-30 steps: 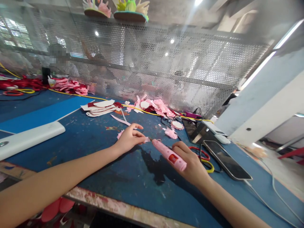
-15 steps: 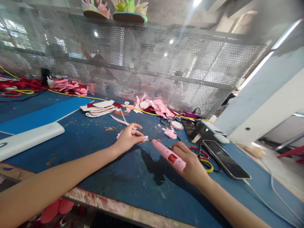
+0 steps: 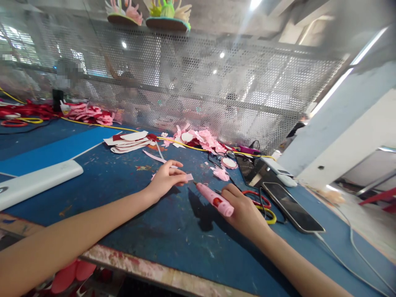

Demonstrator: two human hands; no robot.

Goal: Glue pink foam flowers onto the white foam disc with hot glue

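Observation:
My left hand (image 3: 167, 179) is closed in a pinch on a small pale pink strip (image 3: 189, 177), whose end juts out to the right past the fingertips. My right hand (image 3: 246, 208) is wrapped round a pink glue gun (image 3: 213, 199) with a red part on its side. The gun's thin dark tip points up and left, a small gap away from the strip's end. A longer pink strip (image 3: 151, 156) lies just behind my left hand. Scissors with red and yellow handles (image 3: 268, 214) lie beside my right hand, partly covered by it.
Behind are stacked white cut pieces (image 3: 131, 142) and a pink petal heap (image 3: 204, 139). A phone (image 3: 292, 206) with a cable lies at right, a white bar-shaped device (image 3: 40, 181) at left. A yellow cord (image 3: 176, 142) runs along the back, before a perforated metal screen (image 3: 198, 82).
The glue gun's tip has drawn slightly back from the strip, and my right hand has shifted a little left. More of the strip's end now shows, turned flatter to view.

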